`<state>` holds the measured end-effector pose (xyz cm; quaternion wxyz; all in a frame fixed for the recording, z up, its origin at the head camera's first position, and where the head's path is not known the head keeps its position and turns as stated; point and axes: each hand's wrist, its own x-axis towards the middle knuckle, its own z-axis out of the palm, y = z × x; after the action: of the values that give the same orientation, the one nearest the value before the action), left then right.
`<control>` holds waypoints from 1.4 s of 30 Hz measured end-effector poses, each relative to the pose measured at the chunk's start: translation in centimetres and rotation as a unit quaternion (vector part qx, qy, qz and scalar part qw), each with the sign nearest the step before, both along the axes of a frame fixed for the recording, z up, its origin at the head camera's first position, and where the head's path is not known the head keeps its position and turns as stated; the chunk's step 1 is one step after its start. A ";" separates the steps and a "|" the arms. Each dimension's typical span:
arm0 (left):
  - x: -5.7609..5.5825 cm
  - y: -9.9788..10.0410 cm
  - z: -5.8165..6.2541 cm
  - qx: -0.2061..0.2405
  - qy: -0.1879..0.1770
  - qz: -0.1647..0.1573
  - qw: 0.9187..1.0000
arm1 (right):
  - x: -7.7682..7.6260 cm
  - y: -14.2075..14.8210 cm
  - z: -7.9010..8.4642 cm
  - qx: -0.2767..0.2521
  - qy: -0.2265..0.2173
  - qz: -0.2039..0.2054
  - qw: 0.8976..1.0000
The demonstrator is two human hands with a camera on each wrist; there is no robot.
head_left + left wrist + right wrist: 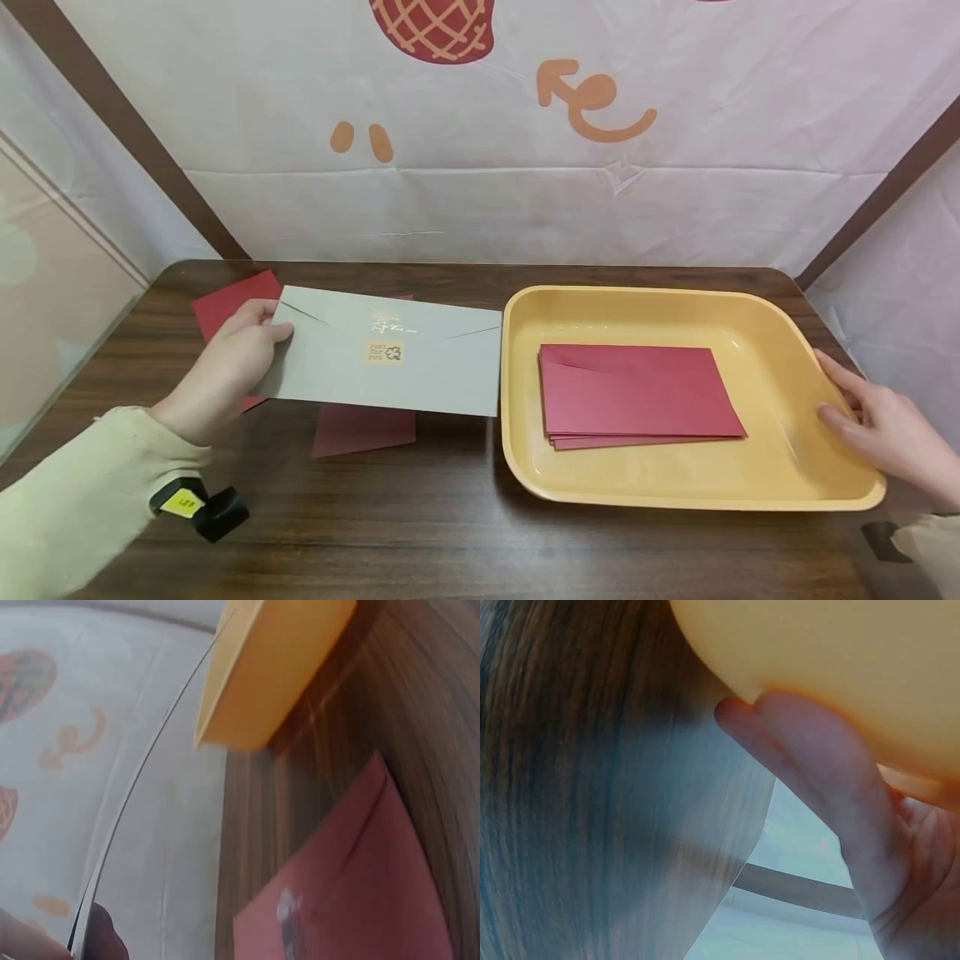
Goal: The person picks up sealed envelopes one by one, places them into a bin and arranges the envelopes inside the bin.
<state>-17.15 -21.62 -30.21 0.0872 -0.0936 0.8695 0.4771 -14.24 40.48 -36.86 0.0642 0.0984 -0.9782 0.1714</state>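
Observation:
My left hand (236, 358) pinches a pale grey envelope (330, 367) at its left end, thumb on top. Gold print and a small square label mark the envelope's face. Its right edge comes right up to the left rim of a yellow tray (780, 375). In the left wrist view the envelope (142, 769) shows nearly edge-on, raised over the table. My right hand (892, 425) grips the tray's right side, thumb over the rim. Several dark red envelopes (637, 392) lie stacked inside the tray.
On the wooden table (450, 533), a red envelope (363, 432) lies partly hidden under the grey one. Another brighter red envelope (228, 302) sits behind my left hand. A printed white cloth (480, 208) hangs at the table's back edge.

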 end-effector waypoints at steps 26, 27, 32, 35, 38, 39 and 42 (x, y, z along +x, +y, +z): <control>0.0 12.8 0.2 0.150 0.015 -0.109 0.982 | -0.6 0.7 0.8 -0.052 -0.046 0.024 0.997; 0.0 13.2 0.2 0.155 0.014 -0.114 0.981 | -0.7 0.8 0.9 -0.058 -0.052 0.023 0.997; -0.4 15.5 -0.4 0.151 0.008 -0.129 0.980 | -1.2 1.3 1.0 -0.069 -0.073 0.013 0.995; -0.6 16.8 -0.7 0.155 0.005 -0.136 0.978 | -1.4 1.3 1.2 -0.057 -0.075 0.009 0.996; -0.9 17.9 -1.0 0.169 0.000 -0.147 0.975 | -1.4 1.3 1.3 -0.049 -0.078 0.006 0.996; -0.9 18.2 -1.0 0.176 -0.003 -0.150 0.973 | -1.4 1.2 1.4 -0.047 -0.079 0.005 0.996; -1.3 19.2 -1.1 0.183 -0.011 -0.159 0.970 | -1.5 1.1 1.6 -0.051 -0.089 0.005 0.995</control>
<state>-18.45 -2.42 -31.34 0.1867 0.0583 0.7701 0.6072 -15.71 41.56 -35.28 -0.0186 0.0843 -0.9696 0.2292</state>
